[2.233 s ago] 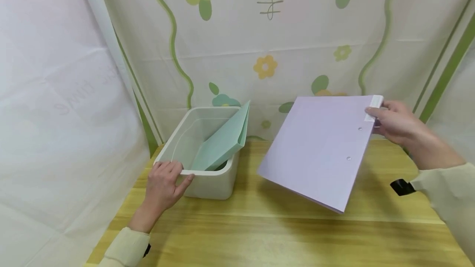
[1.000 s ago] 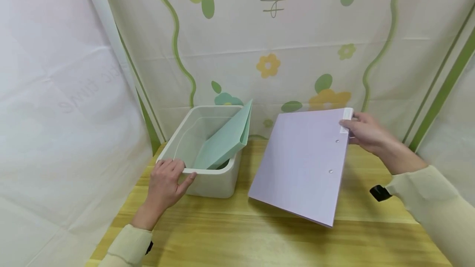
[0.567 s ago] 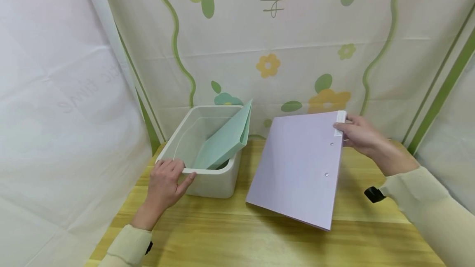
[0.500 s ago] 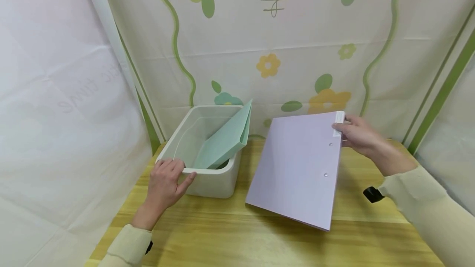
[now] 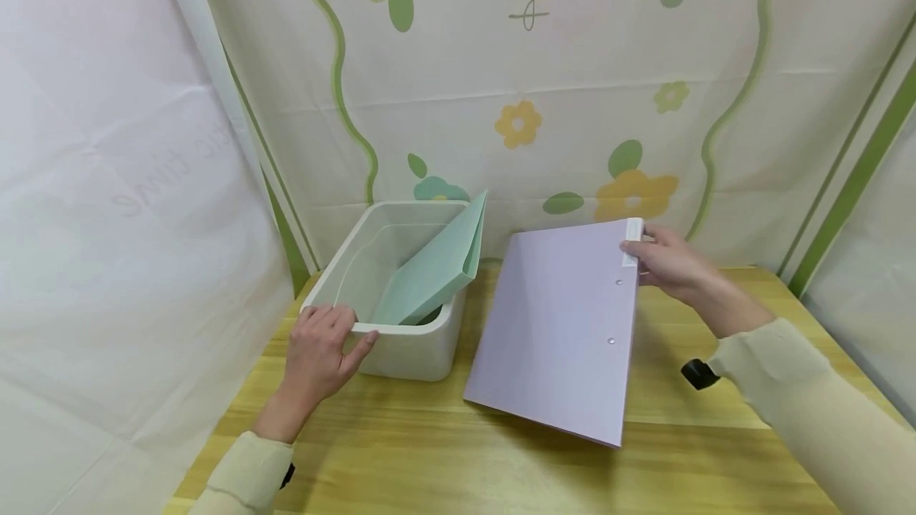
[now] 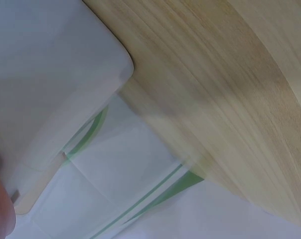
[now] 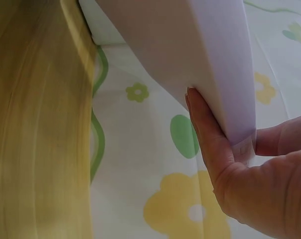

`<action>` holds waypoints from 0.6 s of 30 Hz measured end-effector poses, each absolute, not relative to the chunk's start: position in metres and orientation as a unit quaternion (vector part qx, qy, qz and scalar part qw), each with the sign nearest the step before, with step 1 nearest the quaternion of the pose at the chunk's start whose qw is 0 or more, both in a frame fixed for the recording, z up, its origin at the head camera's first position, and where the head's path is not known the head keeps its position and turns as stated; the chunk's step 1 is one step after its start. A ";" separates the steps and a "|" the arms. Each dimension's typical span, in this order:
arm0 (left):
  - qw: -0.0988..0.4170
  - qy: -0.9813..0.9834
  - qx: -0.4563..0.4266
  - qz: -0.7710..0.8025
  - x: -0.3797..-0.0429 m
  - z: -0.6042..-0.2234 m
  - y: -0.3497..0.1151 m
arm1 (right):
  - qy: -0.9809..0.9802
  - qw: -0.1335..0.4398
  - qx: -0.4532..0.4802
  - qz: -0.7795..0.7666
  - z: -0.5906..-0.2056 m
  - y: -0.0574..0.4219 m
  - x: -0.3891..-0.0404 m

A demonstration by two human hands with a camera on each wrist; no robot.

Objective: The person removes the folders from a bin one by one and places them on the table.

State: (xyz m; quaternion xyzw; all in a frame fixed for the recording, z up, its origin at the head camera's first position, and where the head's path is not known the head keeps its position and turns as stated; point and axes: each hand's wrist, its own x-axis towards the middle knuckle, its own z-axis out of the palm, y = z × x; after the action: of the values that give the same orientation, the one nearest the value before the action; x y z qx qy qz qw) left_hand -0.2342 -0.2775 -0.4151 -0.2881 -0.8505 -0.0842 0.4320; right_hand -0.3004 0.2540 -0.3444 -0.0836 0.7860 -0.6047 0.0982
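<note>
My right hand [image 5: 676,265] pinches the labelled upper right corner of a lilac file folder [image 5: 554,332]. The folder hangs tilted above the table, to the right of a white plastic bin [image 5: 408,356]. In the right wrist view the thumb and fingers of the right hand [image 7: 255,184] lie on either side of the lilac folder [image 7: 230,64] at its spine. A mint green folder [image 5: 429,269] leans inside the bin, one end sticking up past the right rim. My left hand [image 5: 320,352] grips the near left part of the bin's rim, fingers over the edge.
The bin stands on a wooden table [image 5: 401,451], near its back left. Behind the table hangs a white curtain [image 5: 444,70] printed with flowers, and another white sheet [image 5: 129,276] hangs along the left side. A black strap end [image 5: 699,374] sticks out from the right cuff.
My right hand has carried the lilac folder leftward and lower, closer to the bin. The left hand keeps its hold on the rim, and the mint folder stays as it was.
</note>
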 end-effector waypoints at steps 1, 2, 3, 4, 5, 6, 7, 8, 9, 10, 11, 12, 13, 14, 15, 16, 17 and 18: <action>0.433 -0.850 -0.288 -0.084 -0.234 -0.415 -0.277 | 0.785 0.099 -0.083 -0.606 -0.345 0.253 -0.301; 0.433 -0.850 -0.288 -0.085 -0.235 -0.415 -0.277 | 0.784 0.098 -0.083 -0.608 -0.346 0.251 -0.301; 0.432 -0.850 -0.288 -0.086 -0.235 -0.415 -0.277 | 0.782 0.099 -0.082 -0.609 -0.347 0.250 -0.302; 0.432 -0.850 -0.288 -0.086 -0.235 -0.415 -0.278 | 0.782 0.099 -0.081 -0.610 -0.347 0.248 -0.302; 0.432 -0.850 -0.288 -0.086 -0.235 -0.415 -0.278 | 0.781 0.099 -0.080 -0.611 -0.348 0.247 -0.303; 0.431 -0.851 -0.287 -0.086 -0.235 -0.416 -0.278 | 0.779 0.101 -0.080 -0.613 -0.349 0.246 -0.303; 0.431 -0.851 -0.287 -0.086 -0.236 -0.416 -0.278 | 0.778 0.101 -0.079 -0.614 -0.349 0.244 -0.304; 0.430 -0.851 -0.287 -0.086 -0.236 -0.416 -0.278 | 0.777 0.101 -0.079 -0.616 -0.350 0.243 -0.304; 0.430 -0.852 -0.287 -0.085 -0.236 -0.416 -0.279 | 0.776 0.102 -0.078 -0.618 -0.350 0.242 -0.305; 0.430 -0.852 -0.287 -0.085 -0.236 -0.416 -0.279 | 0.775 0.102 -0.077 -0.619 -0.351 0.241 -0.305; 0.429 -0.853 -0.286 -0.084 -0.236 -0.416 -0.279 | 0.774 0.103 -0.076 -0.621 -0.352 0.240 -0.306; 0.428 -0.853 -0.286 -0.084 -0.236 -0.416 -0.279 | 0.772 0.103 -0.075 -0.623 -0.352 0.239 -0.306; 0.428 -0.853 -0.286 -0.084 -0.236 -0.416 -0.279 | 0.771 0.103 -0.073 -0.624 -0.353 0.238 -0.307; 0.429 -0.853 -0.286 -0.084 -0.236 -0.416 -0.279 | 0.770 0.104 -0.072 -0.625 -0.353 0.237 -0.307; 0.429 -0.853 -0.287 -0.084 -0.236 -0.416 -0.279 | 0.771 0.105 -0.072 -0.624 -0.354 0.236 -0.308; 0.429 -0.852 -0.287 -0.084 -0.236 -0.416 -0.279 | 0.771 0.105 -0.070 -0.624 -0.354 0.235 -0.308; 0.430 -0.852 -0.287 -0.084 -0.236 -0.416 -0.279 | 0.771 0.106 -0.070 -0.624 -0.355 0.234 -0.309; 0.431 -0.852 -0.287 -0.084 -0.236 -0.416 -0.279 | 0.772 0.106 -0.070 -0.623 -0.355 0.234 -0.310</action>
State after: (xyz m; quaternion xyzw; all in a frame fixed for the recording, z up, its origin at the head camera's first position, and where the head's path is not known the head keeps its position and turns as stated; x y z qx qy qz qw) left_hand -0.2357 -0.2786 -0.4161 -0.2865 -0.8516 -0.0843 0.4307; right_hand -0.3102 0.2338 -0.3555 -0.0696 0.7718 -0.6231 0.1060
